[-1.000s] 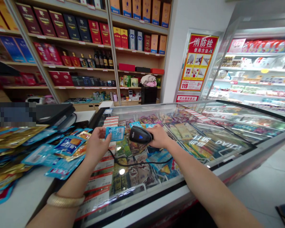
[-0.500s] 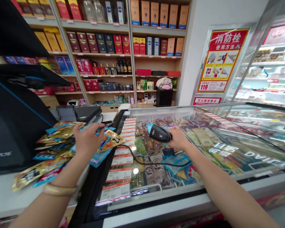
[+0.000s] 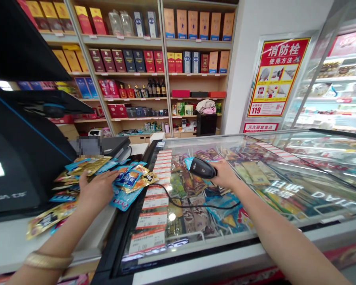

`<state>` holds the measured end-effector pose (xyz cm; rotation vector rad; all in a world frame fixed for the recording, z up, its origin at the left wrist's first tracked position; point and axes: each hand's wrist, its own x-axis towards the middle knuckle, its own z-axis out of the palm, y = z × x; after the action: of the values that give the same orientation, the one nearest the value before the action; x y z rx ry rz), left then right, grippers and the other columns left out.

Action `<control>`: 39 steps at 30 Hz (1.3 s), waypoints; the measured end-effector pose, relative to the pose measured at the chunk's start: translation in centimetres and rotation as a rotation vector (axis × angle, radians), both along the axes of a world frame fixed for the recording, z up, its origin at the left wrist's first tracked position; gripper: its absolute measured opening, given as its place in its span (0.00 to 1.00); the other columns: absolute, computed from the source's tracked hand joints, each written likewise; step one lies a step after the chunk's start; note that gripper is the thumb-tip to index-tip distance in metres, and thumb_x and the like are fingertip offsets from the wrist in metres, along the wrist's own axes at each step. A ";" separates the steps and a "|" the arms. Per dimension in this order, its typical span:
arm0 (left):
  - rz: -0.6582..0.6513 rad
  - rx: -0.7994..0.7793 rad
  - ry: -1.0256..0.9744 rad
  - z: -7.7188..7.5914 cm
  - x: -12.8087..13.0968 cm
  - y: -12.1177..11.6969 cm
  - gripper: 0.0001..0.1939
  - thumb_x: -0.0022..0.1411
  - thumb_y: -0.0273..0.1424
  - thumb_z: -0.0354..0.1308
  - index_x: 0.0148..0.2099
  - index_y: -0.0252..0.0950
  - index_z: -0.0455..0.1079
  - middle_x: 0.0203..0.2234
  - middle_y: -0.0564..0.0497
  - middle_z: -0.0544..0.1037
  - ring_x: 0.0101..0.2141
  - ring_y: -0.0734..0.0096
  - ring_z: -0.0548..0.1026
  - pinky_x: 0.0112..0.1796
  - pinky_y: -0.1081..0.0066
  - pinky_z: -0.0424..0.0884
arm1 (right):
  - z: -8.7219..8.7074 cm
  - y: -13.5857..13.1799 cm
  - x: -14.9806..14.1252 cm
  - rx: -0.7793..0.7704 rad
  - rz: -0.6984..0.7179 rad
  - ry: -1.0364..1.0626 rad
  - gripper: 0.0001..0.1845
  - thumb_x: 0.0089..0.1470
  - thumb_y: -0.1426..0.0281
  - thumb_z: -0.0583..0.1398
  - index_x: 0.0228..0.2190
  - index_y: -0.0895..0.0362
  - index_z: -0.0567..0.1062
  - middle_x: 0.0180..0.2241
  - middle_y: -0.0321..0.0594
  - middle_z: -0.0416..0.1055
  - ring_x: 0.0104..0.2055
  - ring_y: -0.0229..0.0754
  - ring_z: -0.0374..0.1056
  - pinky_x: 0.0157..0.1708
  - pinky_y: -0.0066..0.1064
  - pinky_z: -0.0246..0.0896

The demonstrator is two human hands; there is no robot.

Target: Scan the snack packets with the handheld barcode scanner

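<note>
In the head view my right hand (image 3: 224, 174) is closed around a black handheld barcode scanner (image 3: 202, 168), held over the glass freezer top with its nose to the left. A bit of blue packaging (image 3: 188, 162) shows by the scanner's nose; whether my hand touches it I cannot tell. My left hand (image 3: 97, 190) lies over the counter with its fingers stretched out and thumb apart, on or just above snack packets. Gold packets (image 3: 90, 165) are heaped on its left. To its right are blue and orange packets (image 3: 130, 177), partly over the freezer's edge.
The chest freezer (image 3: 178, 257) spans the front, with price labels (image 3: 150, 220) along its left side. A black scanner cable (image 3: 192, 206) loops across the glass. At left stands a black checkout terminal (image 3: 14, 158). Shelves (image 3: 195, 79) of boxes and bottles line the back.
My left hand has come down and to the left onto the packets, and its bent fingers have straightened. My right hand keeps the scanner in nearly the same place. The view has tilted slightly.
</note>
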<state>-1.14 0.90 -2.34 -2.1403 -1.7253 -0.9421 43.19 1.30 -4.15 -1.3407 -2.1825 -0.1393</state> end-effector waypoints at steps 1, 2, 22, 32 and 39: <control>0.015 0.021 0.027 0.1 0.1 -0.2 0.18 0.49 0.27 0.49 0.40 0.46 0.75 0.43 0.42 0.80 0.49 0.44 0.74 0.59 0.35 0.38 | 0.0 0.1 0.1 0.005 -0.003 0.000 0.11 0.48 0.61 0.63 0.33 0.54 0.78 0.29 0.40 0.79 0.33 0.45 0.72 0.36 0.31 0.53; 0.038 0.057 0.068 0.3 0.3 -0.5 0.19 0.49 0.27 0.49 0.41 0.46 0.75 0.44 0.43 0.80 0.48 0.44 0.75 0.59 0.35 0.39 | -0.1 0.2 0.3 0.009 -0.011 -0.001 0.11 0.48 0.62 0.62 0.33 0.54 0.78 0.29 0.39 0.78 0.32 0.45 0.72 0.36 0.32 0.53; 0.116 -0.458 -0.098 0.5 22.0 7.9 0.25 0.59 0.46 0.52 0.54 0.41 0.72 0.47 0.42 0.79 0.51 0.46 0.74 0.48 0.51 0.67 | 0.1 1.3 3.3 0.089 -0.374 0.120 0.11 0.45 0.67 0.62 0.34 0.54 0.76 0.33 0.42 0.78 0.38 0.49 0.71 0.44 0.37 0.51; -0.082 -0.524 0.067 -2.3 24.5 13.0 0.37 0.55 0.42 0.61 0.65 0.36 0.60 0.54 0.40 0.75 0.53 0.52 0.73 0.48 0.62 0.69 | 0.3 1.2 2.7 0.047 -0.340 0.104 0.16 0.45 0.67 0.63 0.39 0.53 0.77 0.36 0.40 0.78 0.40 0.46 0.71 0.46 0.36 0.51; -0.089 -0.306 -0.011 -2.4 23.4 11.1 0.30 0.51 0.35 0.63 0.57 0.37 0.67 0.50 0.41 0.76 0.50 0.53 0.74 0.48 0.63 0.69 | 0.3 1.1 2.5 0.029 -0.322 0.113 0.18 0.45 0.64 0.63 0.41 0.52 0.77 0.40 0.40 0.79 0.42 0.47 0.72 0.48 0.37 0.51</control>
<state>22.30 12.02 -4.77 -2.4208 -1.8993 -0.7520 45.73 2.41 -3.86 -1.6347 -1.8527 -0.2105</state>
